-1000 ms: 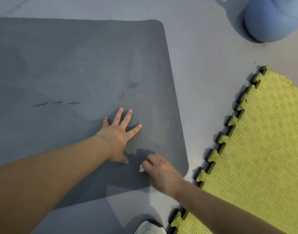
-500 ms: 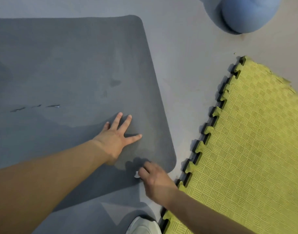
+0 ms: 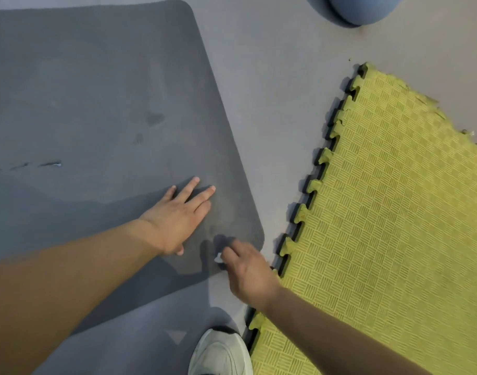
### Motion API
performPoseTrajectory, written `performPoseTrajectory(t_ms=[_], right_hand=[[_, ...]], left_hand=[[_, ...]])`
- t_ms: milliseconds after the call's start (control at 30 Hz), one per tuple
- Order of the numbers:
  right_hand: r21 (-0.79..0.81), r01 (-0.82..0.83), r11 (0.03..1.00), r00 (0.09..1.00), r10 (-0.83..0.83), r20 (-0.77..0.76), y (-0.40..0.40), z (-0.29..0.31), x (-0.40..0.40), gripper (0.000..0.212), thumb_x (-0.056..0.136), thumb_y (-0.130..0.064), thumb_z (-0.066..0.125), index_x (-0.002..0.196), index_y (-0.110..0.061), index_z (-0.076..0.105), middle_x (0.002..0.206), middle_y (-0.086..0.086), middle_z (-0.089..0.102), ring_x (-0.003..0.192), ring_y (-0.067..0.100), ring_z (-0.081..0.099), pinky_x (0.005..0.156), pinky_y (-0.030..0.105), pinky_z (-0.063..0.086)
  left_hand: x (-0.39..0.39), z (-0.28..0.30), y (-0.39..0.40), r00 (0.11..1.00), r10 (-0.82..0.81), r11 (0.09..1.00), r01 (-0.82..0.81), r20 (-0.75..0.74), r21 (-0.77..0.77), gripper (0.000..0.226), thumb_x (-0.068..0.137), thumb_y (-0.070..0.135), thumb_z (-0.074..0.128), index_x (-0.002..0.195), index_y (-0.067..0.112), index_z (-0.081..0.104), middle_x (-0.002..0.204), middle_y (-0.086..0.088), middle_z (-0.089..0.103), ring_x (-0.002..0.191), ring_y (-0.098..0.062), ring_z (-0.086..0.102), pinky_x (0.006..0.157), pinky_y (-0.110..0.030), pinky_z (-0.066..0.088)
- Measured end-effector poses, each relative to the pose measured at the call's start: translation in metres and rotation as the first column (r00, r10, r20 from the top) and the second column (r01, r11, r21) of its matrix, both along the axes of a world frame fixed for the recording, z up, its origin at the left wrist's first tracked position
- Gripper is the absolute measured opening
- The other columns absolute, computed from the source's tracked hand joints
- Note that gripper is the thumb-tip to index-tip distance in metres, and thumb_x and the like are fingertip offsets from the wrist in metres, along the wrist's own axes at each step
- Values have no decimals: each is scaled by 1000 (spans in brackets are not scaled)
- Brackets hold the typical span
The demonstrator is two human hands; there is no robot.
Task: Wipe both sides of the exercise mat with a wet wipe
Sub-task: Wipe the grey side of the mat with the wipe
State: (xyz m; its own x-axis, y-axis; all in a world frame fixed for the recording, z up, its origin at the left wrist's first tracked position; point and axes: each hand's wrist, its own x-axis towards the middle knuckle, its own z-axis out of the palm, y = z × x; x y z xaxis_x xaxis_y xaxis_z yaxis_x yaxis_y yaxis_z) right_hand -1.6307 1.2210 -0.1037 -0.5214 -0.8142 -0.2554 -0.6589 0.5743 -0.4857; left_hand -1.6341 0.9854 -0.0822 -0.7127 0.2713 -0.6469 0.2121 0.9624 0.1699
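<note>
Grey floor holds a dark grey exercise mat (image 3: 102, 104) beside yellow foam tiles (image 3: 394, 212). Left hand (image 3: 178, 212) stays flat, fingers straight, while right hand (image 3: 245, 269), pinching a white wet wipe (image 3: 218, 257), has slid to the mat's near corner, finishing this side's edge.

Exercise mats: one grey mat (image 3: 96, 98) lay on the floor
Foam tiles: one yellow tile (image 3: 394, 212)
Hands: two, left hand (image 3: 178, 215) and right hand (image 3: 248, 269)
Wipes: one white wipe (image 3: 218, 258)
Shoes: one white shoe (image 3: 221, 353)
Blue balls: one blue ball (image 3: 361, 6)
</note>
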Motion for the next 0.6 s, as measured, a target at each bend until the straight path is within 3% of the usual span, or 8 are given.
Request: performPoseTrajectory(t_ms=[67,133,267,367,500,600], right_hand=[[9,-80,997,997,80,0,5,1,-2,20,73,2,56,85,-12,50,86,9,51,72,26,46,66,35,40],[47,-38,998,997,40,-61,12,1,-27,22,71,2,60,85,-13,52,86,8,52,73,25,48,66,35,43],[116,155,981,974,-132,-183,31,5,-68,19,74,3,63,81,-11,51,80,6,48,66,23,42,59,35,39],[79,200,977,971,-187,-150,22,9,-52,19,72,6,57,79,-10,50,80,7,50,67,22,44,59,36,42],[52,37,998,999,-36,-18,5,6,-9,19,73,2,57,82,-12,49,83,7,50,71,24,46,65,33,39],[66,-71,995,997,73,-29,10,5,-18,21,71,2,56,85,-13,52,86,6,51,74,23,48,68,30,40]], left_hand=[[3,-2,-3,999,-36,999,36,25,-9,118,81,43,79,158,35,-10,161,2,-35,147,-36,-31,122,-61,8],[7,-4,-8,997,-67,997,68,44,-28,110,87,52,69,153,48,-19,157,4,-42,145,-35,-36,120,-66,6],[14,-4,-14,997,-19,998,23,69,-60,98,91,62,58,147,56,-23,153,6,-47,143,-40,-38,116,-71,9],[14,0,-10,995,21,998,-14,94,-68,97,93,56,59,148,56,-20,153,4,-48,142,-42,-38,116,-71,11],[12,4,-8,991,47,998,-41,127,-46,96,95,49,61,150,56,-17,153,5,-48,141,-41,-40,117,-70,10],[14,2,-11,992,50,998,-47,118,-30,96,94,48,62,150,56,-15,153,7,-47,141,-40,-41,118,-70,8]])
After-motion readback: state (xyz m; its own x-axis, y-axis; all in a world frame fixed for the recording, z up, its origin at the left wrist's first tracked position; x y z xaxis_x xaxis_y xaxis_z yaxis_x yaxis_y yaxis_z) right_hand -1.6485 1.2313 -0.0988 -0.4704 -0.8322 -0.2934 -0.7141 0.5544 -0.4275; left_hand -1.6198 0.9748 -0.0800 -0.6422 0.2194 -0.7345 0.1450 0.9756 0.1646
